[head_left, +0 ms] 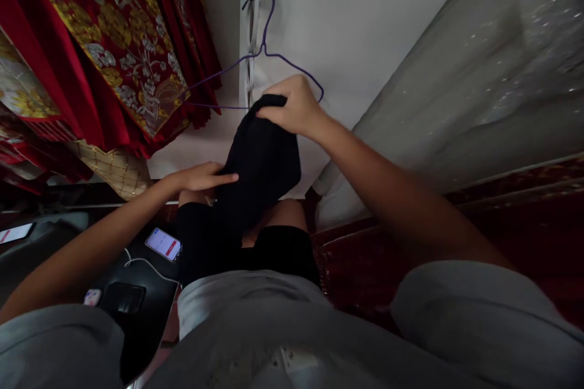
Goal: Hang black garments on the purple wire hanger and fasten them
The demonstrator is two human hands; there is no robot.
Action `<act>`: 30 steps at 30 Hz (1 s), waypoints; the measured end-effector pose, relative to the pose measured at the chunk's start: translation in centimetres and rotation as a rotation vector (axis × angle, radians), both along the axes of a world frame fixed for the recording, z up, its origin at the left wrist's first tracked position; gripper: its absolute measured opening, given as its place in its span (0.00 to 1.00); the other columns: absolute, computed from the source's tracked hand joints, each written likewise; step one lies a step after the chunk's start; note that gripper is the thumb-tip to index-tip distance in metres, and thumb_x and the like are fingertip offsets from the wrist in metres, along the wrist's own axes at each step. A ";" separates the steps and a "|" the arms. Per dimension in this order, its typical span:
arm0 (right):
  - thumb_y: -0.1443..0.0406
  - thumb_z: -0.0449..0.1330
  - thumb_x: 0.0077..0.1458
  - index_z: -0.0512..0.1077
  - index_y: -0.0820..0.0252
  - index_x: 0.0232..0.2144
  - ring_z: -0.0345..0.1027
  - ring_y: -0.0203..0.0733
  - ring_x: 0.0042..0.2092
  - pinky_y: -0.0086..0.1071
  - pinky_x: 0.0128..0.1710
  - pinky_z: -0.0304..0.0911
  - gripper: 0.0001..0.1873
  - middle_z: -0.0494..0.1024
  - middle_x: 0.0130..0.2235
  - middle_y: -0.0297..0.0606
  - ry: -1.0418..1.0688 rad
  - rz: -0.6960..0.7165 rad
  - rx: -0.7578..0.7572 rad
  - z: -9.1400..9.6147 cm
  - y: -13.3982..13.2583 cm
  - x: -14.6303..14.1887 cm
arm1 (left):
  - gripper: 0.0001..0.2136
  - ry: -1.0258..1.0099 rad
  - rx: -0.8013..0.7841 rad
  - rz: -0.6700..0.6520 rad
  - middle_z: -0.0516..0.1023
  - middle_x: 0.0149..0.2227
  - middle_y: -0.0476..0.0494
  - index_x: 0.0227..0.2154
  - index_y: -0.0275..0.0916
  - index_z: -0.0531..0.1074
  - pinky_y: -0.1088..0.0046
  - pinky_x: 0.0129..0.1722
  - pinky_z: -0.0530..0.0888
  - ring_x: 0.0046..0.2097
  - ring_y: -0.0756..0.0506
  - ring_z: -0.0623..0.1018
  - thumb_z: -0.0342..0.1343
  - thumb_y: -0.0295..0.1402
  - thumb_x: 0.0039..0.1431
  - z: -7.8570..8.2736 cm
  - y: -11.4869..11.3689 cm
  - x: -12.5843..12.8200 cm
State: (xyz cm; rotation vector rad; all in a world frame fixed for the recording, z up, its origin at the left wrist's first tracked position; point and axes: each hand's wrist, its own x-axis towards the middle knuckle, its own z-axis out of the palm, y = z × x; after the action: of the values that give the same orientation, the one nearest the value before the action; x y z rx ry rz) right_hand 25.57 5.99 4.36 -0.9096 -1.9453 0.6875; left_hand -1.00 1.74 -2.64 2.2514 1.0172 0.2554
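A dark piece of cloth [262, 161], folded or bunched so its kind does not show, hangs in front of my knees. My right hand [296, 106] pinches its top edge between thumb and fingers. Lower down on the left side, my left hand [212, 176] has its thumb over the cloth's edge and its fingers behind it. Just behind the cloth, a thin purple wire hanger [264, 51] hangs by its hook against the wall. The hanger's lower right part is hidden by my right hand and the cloth.
Red embroidered garments [123, 30] hang at the upper left. Grey translucent plastic sheeting [433, 91] covers something on the right. On a black surface [150, 328] at lower left lie a lit phone [163, 244], a white cable [152, 262] and a dark flat object [123, 298].
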 end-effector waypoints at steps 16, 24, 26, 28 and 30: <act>0.56 0.68 0.48 0.74 0.57 0.45 0.71 0.46 0.43 0.43 0.47 0.70 0.22 0.78 0.40 0.39 0.026 0.551 -0.517 -5.0 3.2 -3.0 | 0.12 -0.350 0.205 0.148 0.80 0.36 0.44 0.37 0.34 0.78 0.70 0.40 0.73 0.39 0.45 0.78 0.64 0.39 0.57 5.5 1.7 0.4; 0.62 0.62 0.55 0.66 0.55 0.25 0.67 0.48 0.47 0.43 0.54 0.67 0.10 0.71 0.34 0.39 -0.069 -0.157 0.086 -3.9 8.2 -0.4 | 0.20 0.026 0.322 0.350 0.80 0.40 0.41 0.46 0.36 0.74 0.67 0.41 0.73 0.41 0.41 0.79 0.67 0.42 0.54 3.6 3.3 -2.8; 0.61 0.58 0.59 0.70 0.55 0.33 0.68 0.50 0.50 0.46 0.57 0.67 0.04 0.74 0.39 0.41 0.004 -0.341 0.042 -4.7 10.3 0.2 | 0.13 0.201 0.322 0.276 0.81 0.39 0.41 0.42 0.37 0.76 0.66 0.42 0.73 0.41 0.41 0.79 0.59 0.42 0.62 3.3 3.1 -3.2; 0.60 0.58 0.60 0.71 0.55 0.43 0.69 0.50 0.52 0.48 0.58 0.67 0.09 0.76 0.45 0.42 0.031 -0.414 -0.023 -5.8 12.1 0.4 | 0.13 0.372 0.353 0.252 0.81 0.37 0.39 0.38 0.37 0.77 0.65 0.42 0.73 0.40 0.40 0.80 0.51 0.40 0.68 3.6 2.9 -2.9; 0.58 0.61 0.60 0.70 0.55 0.46 0.70 0.51 0.53 0.49 0.57 0.67 0.13 0.77 0.48 0.43 -0.018 -0.358 -0.078 -7.1 13.2 0.3 | 0.17 0.529 0.406 0.288 0.81 0.38 0.35 0.38 0.36 0.78 0.63 0.43 0.73 0.41 0.37 0.81 0.47 0.40 0.70 4.3 2.6 -2.5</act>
State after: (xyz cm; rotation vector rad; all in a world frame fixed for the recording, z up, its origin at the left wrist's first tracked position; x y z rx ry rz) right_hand 25.85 19.23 -2.75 -1.2765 -1.7174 0.5470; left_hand -3.46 4.30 1.63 2.5996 1.7008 -0.0259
